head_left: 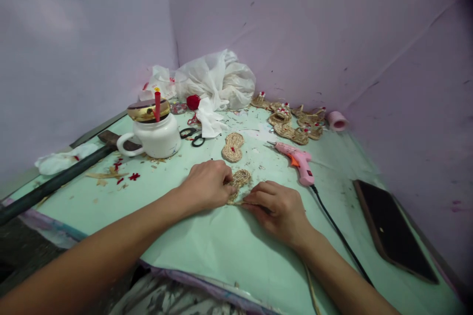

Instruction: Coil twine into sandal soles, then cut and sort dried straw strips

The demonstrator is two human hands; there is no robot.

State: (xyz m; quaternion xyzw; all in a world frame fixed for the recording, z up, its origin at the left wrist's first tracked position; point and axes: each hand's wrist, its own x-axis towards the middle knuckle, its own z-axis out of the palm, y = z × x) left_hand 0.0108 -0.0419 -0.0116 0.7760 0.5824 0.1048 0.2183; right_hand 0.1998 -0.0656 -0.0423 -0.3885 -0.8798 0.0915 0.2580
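My left hand [210, 184] presses a small coil of braided straw rope [242, 177] against the table, fingers closed on its left side. The coil's lower part is hidden behind those fingers. Just right of it, my right hand [277, 205] pinches the rope strand that runs from the coil. A length of straw rope [311, 288] comes out below my right wrist toward the table's front edge. Behind the coil lies a woven straw sole [232, 148] with a red bit on it. To the right, a pink glue gun [295, 157] rests on its side.
A white mug [157, 137] stands left, beside a hammer [84, 170] and black-handled scissors [194, 137]. White plastic bags [218, 76] and red yarn [192, 102] sit behind. Several small straw slippers [291, 125] lie along the wall near a pink roll [337, 121]. A phone [393, 229] lies right.
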